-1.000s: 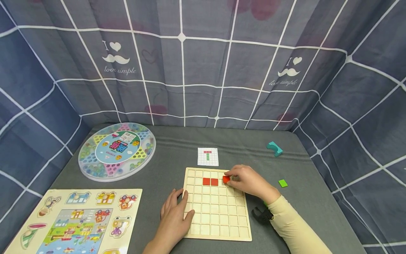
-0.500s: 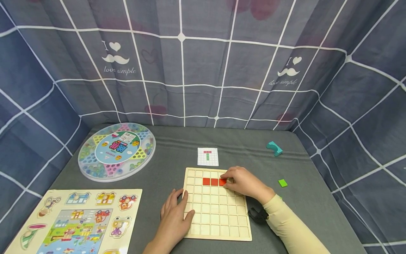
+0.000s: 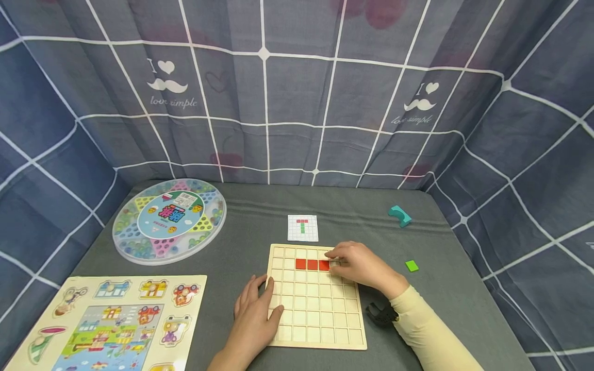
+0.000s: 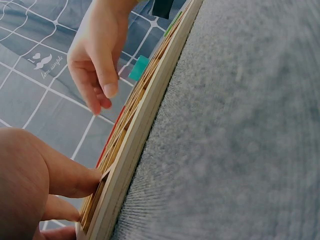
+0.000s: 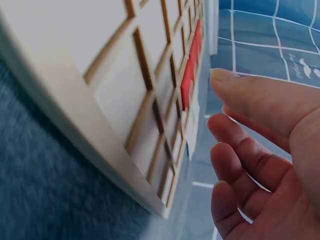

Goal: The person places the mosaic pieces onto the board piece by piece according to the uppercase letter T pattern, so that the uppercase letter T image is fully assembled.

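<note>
A wooden grid board (image 3: 313, 309) lies flat on the grey cloth. Three red square tiles (image 3: 312, 265) sit side by side in one row near its far edge. My right hand (image 3: 359, 263) hovers just over the board at the right end of that row; the right wrist view shows its fingers loosely bent with nothing between them. At the board's left edge rests my left hand (image 3: 255, 314), its thumb touching the board's surface. Beyond the board lies a white pattern card (image 3: 302, 228) printed with a red and green T.
A green tile (image 3: 411, 266) and a teal arch block (image 3: 400, 215) lie to the right. On the left are a round marble game (image 3: 169, 221) and a wooden picture puzzle (image 3: 185, 309). A black strap (image 3: 381, 314) is at the right wrist. Patterned curtains surround the table.
My right hand brought the third red tile leftward into the row, let go of it and drew slightly back. My left hand stayed in place.
</note>
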### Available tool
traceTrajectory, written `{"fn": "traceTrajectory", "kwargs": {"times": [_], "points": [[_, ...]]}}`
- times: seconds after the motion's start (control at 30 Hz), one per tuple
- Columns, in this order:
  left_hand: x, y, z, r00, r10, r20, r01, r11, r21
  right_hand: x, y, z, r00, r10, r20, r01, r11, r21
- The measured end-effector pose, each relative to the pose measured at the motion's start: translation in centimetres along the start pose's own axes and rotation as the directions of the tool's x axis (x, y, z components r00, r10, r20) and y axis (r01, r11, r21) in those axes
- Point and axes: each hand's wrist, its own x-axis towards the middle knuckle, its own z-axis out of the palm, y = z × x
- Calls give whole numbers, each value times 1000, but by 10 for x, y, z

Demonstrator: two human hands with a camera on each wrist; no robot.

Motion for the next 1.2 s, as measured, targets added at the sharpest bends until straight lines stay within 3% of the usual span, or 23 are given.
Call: {"fn": "traceTrajectory", "kwargs": {"times": [0.17, 0.4, 0.57, 0.7, 0.9, 1.2], "points": [[0, 0, -1, 1000, -2, 6, 2, 1000, 4, -15, -1, -13, 999, 41, 3, -41, 998, 45], [-1, 1, -2, 1000, -11, 8, 11, 1000, 11, -46, 6, -27, 997, 49, -64, -47, 998, 45], [-1, 0, -2, 1000, -9, 6, 9, 1000, 25, -72, 13, -33, 987, 131, -91, -126, 990, 60], [-1, 0, -2, 1000, -5, 9, 5, 1000, 30, -92, 20, -31, 975, 187, -122, -181, 982, 61], [0, 0, -2, 1000, -6, 17, 5, 999, 36, -118, 28, -24, 959, 210, -188, -210, 977, 17], [0, 0, -1, 1000, -4, 14, 4, 1000, 23, -143, 30, -13, 927, 315, -205, -321, 947, 6]]}}
